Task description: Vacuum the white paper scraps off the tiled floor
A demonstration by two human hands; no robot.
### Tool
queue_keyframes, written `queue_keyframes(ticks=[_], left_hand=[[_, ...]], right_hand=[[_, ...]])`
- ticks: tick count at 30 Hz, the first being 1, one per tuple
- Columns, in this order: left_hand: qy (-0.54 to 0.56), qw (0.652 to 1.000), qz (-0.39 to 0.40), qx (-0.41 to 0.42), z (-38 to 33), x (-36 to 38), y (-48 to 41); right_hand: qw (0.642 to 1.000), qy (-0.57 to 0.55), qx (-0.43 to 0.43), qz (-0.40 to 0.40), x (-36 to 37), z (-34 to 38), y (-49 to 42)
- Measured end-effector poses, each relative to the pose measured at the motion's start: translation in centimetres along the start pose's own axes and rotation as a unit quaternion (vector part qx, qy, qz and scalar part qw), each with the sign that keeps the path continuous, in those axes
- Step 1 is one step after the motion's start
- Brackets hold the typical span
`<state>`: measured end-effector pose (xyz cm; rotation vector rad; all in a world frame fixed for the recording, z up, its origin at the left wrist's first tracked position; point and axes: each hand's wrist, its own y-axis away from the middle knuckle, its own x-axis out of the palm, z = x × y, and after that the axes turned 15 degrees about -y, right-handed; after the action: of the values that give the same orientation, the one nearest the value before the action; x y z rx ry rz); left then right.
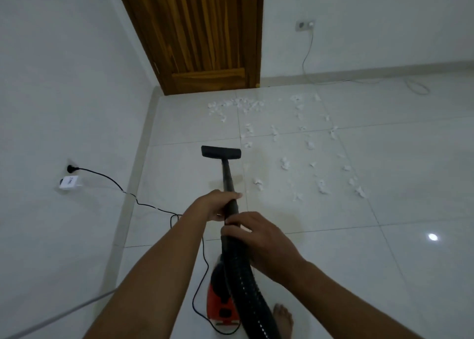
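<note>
Several white paper scraps lie strewn over the glossy tiled floor, from the door out to the right. The vacuum's black floor nozzle rests on the tiles just left of the nearest scraps, touching none that I can see. My left hand grips the black wand from the left. My right hand holds the wand lower down, where the ribbed black hose joins it. The red and black vacuum body sits on the floor beneath my arms.
A wooden door stands shut at the back. The vacuum's black power cord runs from a wall socket on the left across the floor. A grey cable lies along the far wall. My bare foot is beside the vacuum.
</note>
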<state>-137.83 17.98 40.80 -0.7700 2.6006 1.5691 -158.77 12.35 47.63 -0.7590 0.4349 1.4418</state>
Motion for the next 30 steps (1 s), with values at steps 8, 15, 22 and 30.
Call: queue_keyframes(ticks=[8, 15, 22, 30], left_hand=[[0.006, 0.995, -0.095, 0.030, -3.8, 2.4, -1.3], [0.049, 0.990, -0.110, 0.070, -6.0, 1.7, -1.0], [0.176, 0.983, -0.054, 0.027, -7.5, 0.2, -0.5], [0.133, 0.984, -0.110, 0.031, -6.5, -1.4, -2.9]], right_hand=[[0.699, -0.519, 0.485, -0.082, -4.9, -0.3, 0.3], [0.578, -0.654, 0.483, -0.063, -2.7, 1.8, -2.2], [0.665, -0.579, 0.470, -0.045, -2.6, 1.5, -3.9], [0.711, -0.536, 0.455, -0.025, -1.1, -0.3, -6.3]])
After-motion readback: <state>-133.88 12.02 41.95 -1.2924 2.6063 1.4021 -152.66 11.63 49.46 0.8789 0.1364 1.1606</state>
